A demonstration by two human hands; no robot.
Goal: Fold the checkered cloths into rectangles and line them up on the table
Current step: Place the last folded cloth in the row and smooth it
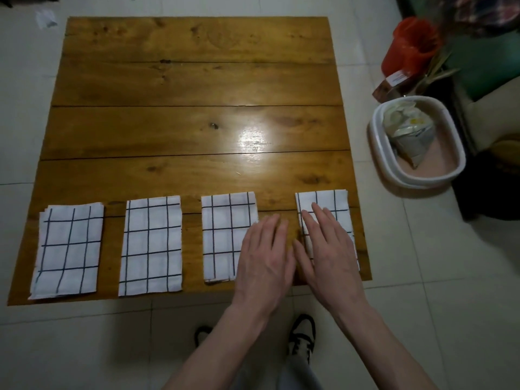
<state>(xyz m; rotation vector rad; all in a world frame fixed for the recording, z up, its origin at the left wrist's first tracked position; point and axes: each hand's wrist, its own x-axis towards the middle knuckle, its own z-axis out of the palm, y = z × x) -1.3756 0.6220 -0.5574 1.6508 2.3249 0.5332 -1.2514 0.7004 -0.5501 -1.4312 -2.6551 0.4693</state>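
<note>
Several white cloths with dark grid lines lie folded into rectangles in a row along the near edge of the wooden table (197, 130). From the left they are the first cloth (69, 249), the second cloth (152, 243), the third cloth (222, 235) and the fourth cloth (329, 205). My left hand (267, 260) lies flat with straight fingers, covering the third cloth's right edge and the bare wood beside it. My right hand (329, 249) rests flat on the fourth cloth and hides its lower part.
A white oval basin (377, 139) holding a crumpled bag stands on the tiled floor right of the table. Behind it are a red bucket (408, 46) and a small box (391, 83). My shoes (302, 339) show below the table's near edge.
</note>
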